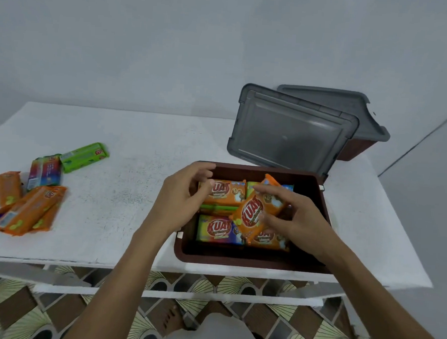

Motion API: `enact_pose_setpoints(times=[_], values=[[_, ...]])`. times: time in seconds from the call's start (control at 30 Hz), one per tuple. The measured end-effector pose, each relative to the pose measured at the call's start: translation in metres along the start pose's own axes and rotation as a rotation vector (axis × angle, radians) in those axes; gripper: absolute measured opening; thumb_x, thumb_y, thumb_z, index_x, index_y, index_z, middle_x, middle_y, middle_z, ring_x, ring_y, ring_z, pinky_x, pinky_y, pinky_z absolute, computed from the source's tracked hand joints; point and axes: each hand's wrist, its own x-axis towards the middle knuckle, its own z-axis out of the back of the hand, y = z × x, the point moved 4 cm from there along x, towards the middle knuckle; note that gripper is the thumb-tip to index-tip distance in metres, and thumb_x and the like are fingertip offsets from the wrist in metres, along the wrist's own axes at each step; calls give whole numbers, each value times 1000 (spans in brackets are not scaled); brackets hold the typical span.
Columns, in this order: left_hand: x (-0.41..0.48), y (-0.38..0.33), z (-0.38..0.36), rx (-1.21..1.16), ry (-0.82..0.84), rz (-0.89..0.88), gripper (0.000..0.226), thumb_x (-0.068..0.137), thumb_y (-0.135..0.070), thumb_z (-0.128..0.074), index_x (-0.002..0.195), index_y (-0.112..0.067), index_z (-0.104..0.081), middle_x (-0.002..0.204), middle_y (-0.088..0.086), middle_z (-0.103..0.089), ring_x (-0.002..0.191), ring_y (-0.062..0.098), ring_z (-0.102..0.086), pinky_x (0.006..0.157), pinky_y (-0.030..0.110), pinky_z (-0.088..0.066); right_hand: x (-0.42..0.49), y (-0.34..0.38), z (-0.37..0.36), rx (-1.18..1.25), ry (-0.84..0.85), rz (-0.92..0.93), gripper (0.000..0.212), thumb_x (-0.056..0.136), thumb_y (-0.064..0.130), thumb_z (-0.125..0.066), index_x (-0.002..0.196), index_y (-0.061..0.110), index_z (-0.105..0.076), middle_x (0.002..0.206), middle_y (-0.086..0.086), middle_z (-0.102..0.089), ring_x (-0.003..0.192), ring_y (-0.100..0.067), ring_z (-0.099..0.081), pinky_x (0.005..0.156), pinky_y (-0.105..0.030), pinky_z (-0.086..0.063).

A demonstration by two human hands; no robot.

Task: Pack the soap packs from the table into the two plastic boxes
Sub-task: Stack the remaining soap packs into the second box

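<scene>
An open brown plastic box (318, 184) sits at the table's front right with several soap packs lying inside. My right hand (296, 221) holds a tilted orange soap pack (252, 214) over the packs in the box. At the box's left wall my left hand (182, 199) has curled fingers on another orange pack (225, 193) in the back row. A second brown box (357, 148) stands behind, mostly hidden by grey lids. Several loose soap packs lie at the table's left: a green one (84, 157), a multicoloured one (45, 171) and orange ones (29, 210).
A grey lid (290, 131) leans against the rear box, with another grey lid (334, 100) behind it. The white table (127, 189) ends at a front edge close to me. A patterned tile floor shows below.
</scene>
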Motion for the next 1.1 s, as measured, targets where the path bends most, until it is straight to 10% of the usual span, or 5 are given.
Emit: enact_pose_setpoints(times=[0.57,0.77,1.1], values=[[-15,26,-16,95,-76,-72,29,96,-39,-49,121,-27,-58,120,-17,-56,110,-11,-49,86,7,-38,-3,-60,16,-181,41,-395,29,92,7,-61,112,28,-59,132,1,-45,110,-19,-59,77,-33,-61],[-14,26,-17,118,-82,-85,31,94,-38,-47,119,-24,-61,118,-17,-56,109,-7,-49,88,7,-36,4,-69,4,-742,137,-337,37,93,19,-60,128,29,-48,141,-7,-44,122,-26,-52,100,-35,-50],[-14,29,-17,127,-69,-115,22,98,-28,-50,117,-26,-61,119,-18,-54,111,-8,-47,90,11,-38,6,-45,5,-1012,134,-285,38,98,39,-48,134,28,-49,135,-5,-54,115,-24,-59,96,-36,-52]])
